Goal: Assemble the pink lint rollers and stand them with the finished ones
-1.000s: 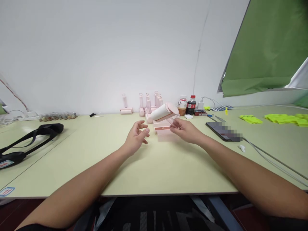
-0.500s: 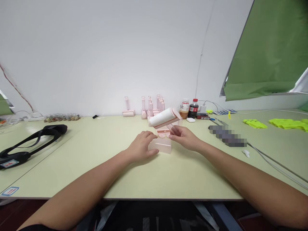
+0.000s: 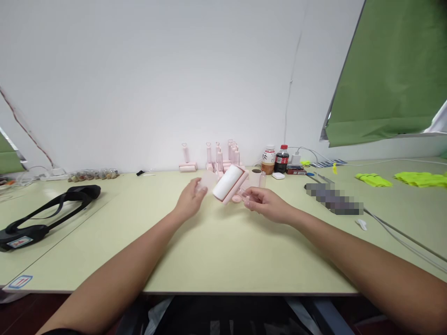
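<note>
My right hand grips the short clear-pink handle of a lint roller, whose white sheet roll is tilted above the table. My left hand pinches a translucent pale-pink cover between thumb and fingers, to the left of the roller and apart from it. Near the right hand's fingertips there is a small pink round piece. Behind the right hand stands a pale roll with a dark hollow core, partly hidden.
Several pink lint rollers stand along the wall, with one apart to their left. Right of them are a cola bottle and a white-capped jar. A black strapped device lies left; neon-yellow cloths lie right.
My left hand has lifted the translucent cover off the table and moved it left, away from the roller. The roller in my right hand has tipped more steeply and come slightly lower.
</note>
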The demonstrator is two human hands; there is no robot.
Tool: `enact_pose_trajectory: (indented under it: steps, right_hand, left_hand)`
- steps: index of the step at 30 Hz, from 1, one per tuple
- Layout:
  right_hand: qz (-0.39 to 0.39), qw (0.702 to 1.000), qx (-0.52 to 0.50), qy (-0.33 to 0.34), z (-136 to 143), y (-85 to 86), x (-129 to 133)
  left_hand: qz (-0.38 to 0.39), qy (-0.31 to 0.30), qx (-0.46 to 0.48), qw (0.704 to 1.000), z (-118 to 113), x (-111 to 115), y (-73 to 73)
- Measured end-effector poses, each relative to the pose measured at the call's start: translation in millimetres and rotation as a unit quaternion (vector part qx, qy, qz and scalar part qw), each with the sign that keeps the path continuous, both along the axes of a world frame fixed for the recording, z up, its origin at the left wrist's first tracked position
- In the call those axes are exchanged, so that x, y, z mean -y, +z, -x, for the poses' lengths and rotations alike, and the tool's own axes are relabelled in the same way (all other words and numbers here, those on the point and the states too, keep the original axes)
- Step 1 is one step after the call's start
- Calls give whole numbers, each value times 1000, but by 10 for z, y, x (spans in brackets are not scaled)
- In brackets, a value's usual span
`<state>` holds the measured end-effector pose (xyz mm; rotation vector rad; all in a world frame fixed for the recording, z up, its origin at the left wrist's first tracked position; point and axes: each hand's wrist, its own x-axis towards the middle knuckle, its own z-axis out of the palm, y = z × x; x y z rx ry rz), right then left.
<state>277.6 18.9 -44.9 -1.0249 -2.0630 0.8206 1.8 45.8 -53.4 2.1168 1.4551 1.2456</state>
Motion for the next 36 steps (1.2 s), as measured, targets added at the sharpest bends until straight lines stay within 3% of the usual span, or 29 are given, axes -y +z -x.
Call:
enact_pose_trajectory:
  steps: [2, 5, 10, 14, 21, 26, 30, 33, 36]
  right_hand:
    - [-10, 999, 44, 5, 5, -40, -9]
    - [-14, 997, 81, 10, 21, -85, -17]
    - [-31, 995, 98, 8, 29, -92, -11]
    - [-18, 994, 106, 11, 32, -115, -12]
    - [2, 997, 67, 27, 64, -118, 1]
    - [-20, 995, 90, 28, 93, -86, 61]
    - [19, 997, 68, 34, 147, -70, 105]
    - [128, 991, 31, 18, 187, -42, 141]
    - [209, 977, -18, 25, 204, -11, 183]
  left_hand:
    - [5, -13, 107, 994, 44, -24, 33]
    - [0, -67, 158, 985, 4, 0, 24]
    - [-3, -119, 99, 988, -108, 115, -24]
    - [-27, -113, 49, 992, -123, 174, -18]
    - [-49, -152, 82, 984, -107, 142, -17]
    - [21, -157, 26, 987, -163, 228, -32]
    - [53, -161, -43, 985, -226, 319, -25]
    - [-30, -100, -136, 985, -282, 401, 31]
    - [-120, -74, -252, 957, -351, 505, 68]
